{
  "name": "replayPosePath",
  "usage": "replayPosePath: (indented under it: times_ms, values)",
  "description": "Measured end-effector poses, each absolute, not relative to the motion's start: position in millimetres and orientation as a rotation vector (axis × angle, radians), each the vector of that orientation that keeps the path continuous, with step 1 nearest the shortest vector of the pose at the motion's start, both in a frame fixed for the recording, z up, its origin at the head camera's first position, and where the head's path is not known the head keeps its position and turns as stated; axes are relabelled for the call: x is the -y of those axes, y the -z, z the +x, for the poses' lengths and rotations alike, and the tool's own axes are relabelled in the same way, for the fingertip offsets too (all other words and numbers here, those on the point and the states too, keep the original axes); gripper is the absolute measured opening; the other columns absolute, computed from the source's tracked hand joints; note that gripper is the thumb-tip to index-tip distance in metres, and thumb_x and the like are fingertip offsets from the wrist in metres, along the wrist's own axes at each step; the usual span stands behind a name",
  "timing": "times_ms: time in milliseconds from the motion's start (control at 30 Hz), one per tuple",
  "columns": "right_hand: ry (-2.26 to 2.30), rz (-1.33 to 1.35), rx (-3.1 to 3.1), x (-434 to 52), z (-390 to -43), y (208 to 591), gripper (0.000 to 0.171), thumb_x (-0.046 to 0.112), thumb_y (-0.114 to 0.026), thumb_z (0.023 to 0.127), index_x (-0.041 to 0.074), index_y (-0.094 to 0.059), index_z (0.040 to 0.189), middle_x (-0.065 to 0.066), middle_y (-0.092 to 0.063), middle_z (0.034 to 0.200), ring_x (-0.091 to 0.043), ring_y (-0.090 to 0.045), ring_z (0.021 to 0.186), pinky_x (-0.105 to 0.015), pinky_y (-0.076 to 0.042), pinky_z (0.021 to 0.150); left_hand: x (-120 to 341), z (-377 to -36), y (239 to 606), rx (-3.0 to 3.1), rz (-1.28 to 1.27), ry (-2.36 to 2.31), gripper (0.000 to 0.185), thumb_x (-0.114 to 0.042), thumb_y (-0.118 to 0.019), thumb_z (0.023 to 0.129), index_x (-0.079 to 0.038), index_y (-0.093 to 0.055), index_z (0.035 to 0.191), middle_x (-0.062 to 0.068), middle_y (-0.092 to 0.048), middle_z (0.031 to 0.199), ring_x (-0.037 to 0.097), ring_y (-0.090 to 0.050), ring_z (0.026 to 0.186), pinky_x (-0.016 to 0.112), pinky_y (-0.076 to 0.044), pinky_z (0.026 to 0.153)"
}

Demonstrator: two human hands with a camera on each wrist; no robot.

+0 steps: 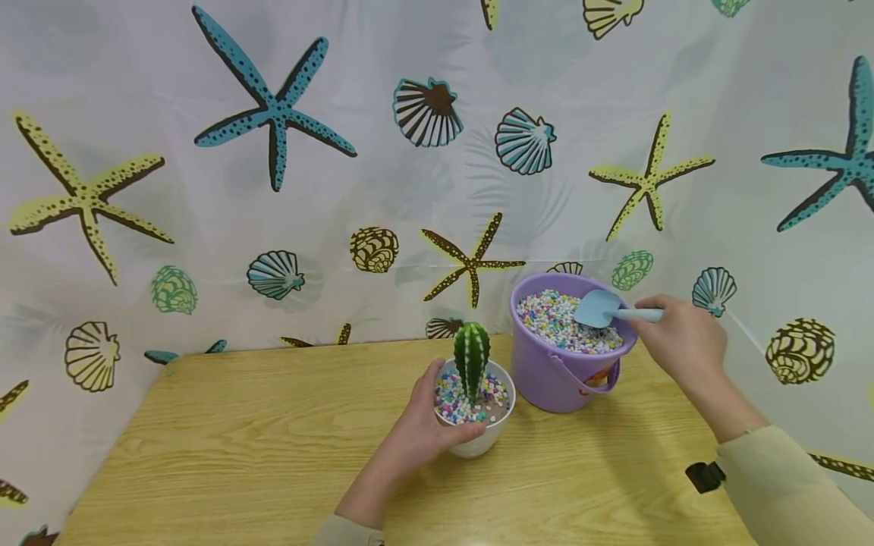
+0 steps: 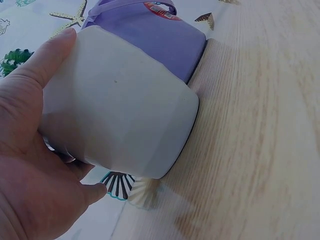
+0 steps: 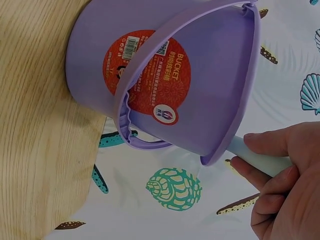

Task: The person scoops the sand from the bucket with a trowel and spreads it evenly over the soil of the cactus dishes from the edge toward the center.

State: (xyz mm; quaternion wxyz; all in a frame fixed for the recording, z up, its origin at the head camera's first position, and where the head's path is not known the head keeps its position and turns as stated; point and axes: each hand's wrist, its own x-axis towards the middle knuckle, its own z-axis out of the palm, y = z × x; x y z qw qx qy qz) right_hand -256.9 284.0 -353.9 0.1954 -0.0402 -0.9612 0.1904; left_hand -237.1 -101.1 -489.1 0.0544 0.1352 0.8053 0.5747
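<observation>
From the head view, a white pot (image 1: 478,436) is held at the middle of the wooden surface (image 1: 239,455) by the left hand (image 1: 419,432), fingers and thumb curled round its near wall. A green cactus (image 1: 471,356) is seen standing upright in it, with coloured pebbles (image 1: 454,402) spread around the stem. Just beside the pot, to the right and a little further back, a purple bucket (image 1: 553,375) is parked, filled near the rim with the same pebbles. The handle of a light blue scoop (image 1: 601,309) is pinched by the right hand (image 1: 683,341); the blade is laid over the bucket's pebbles, and the long axis is run roughly level, from the hand leftward. The pot is therefore placed left of and nearer than the scoop blade, with the bucket rim between them. The right hand is the one at the bucket; the left is the one at the pot.

From the left wrist view, the pot (image 2: 120,105) is shown wrapped by the left hand (image 2: 30,165), thumb over the top edge, with the bucket (image 2: 150,35) seemingly touching or just beside it.

From the right wrist view, the bucket (image 3: 165,75) is seen side-on with its red label (image 3: 147,75) and its bail handle (image 3: 150,90) hanging down. The scoop handle (image 3: 260,160) is gripped in the curled fingers of the right hand (image 3: 285,185); the blade is hidden behind the rim.
</observation>
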Motion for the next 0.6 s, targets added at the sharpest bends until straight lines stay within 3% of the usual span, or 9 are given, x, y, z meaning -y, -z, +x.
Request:
replayPosePath:
  times_ms: [300, 600]
  values:
    - [-0.575, -0.145, 2.694, -283, -265, 359, 0.039, 0.039, -0.082, 0.1, 0.006, -0.081, 0.121, -0.011, -0.076, 0.085, -0.026, -0.055, 0.065, -0.036, -0.036, 0.052, 100, -236, 488, -2.439, 0.395, -1.748, 0.126, -0.041, -0.1, 0.084, -0.018, -0.018, 0.177, 0.022, -0.026, 0.176, 0.045, -0.034, 0.159, 0.067, -0.029, 0.128]
    - [-0.724, -0.201, 2.697, -279, -271, 363, 0.041, 0.039, -0.08, 0.099, 0.005, -0.081, 0.122, -0.014, -0.079, 0.098, -0.027, -0.061, 0.074, -0.036, -0.041, 0.056, 101, -237, 488, -2.448, 0.389, -1.751, 0.126, -0.04, -0.1, 0.083, -0.017, -0.018, 0.177, 0.022, -0.026, 0.175, 0.046, -0.034, 0.158, 0.068, -0.029, 0.127]
